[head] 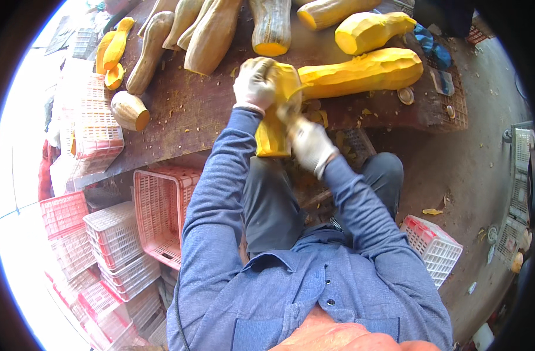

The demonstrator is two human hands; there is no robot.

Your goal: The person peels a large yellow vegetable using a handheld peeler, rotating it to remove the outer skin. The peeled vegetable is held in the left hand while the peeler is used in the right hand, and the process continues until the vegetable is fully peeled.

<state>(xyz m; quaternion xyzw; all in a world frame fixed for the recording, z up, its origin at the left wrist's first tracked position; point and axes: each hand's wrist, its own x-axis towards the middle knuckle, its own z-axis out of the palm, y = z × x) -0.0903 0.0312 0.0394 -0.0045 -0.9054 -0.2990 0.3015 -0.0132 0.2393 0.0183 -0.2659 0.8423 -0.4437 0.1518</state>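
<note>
My left hand (255, 83), in a whitish work glove, grips the upper part of a partly peeled long squash (272, 136) that stands out over the table's near edge, above my thigh. Close to its right side is my gloved right hand (311, 142), closed around a blurred tool (289, 113) whose kind I cannot tell. A curl of yellow peel shows beside the squash. Just beyond, a peeled squash (364, 73) lies on the brown table (184, 114), with another peeled one (373, 30) behind it. Several unpeeled squashes (212, 37) lie at the far left and centre.
A short squash piece (129, 110) and smaller peeled pieces (118, 44) lie at the table's left. An open red crate (157, 215) and stacked plastic crates (114, 237) stand at left. Another crate (432, 248) is on the floor at right. Peel scraps lie about.
</note>
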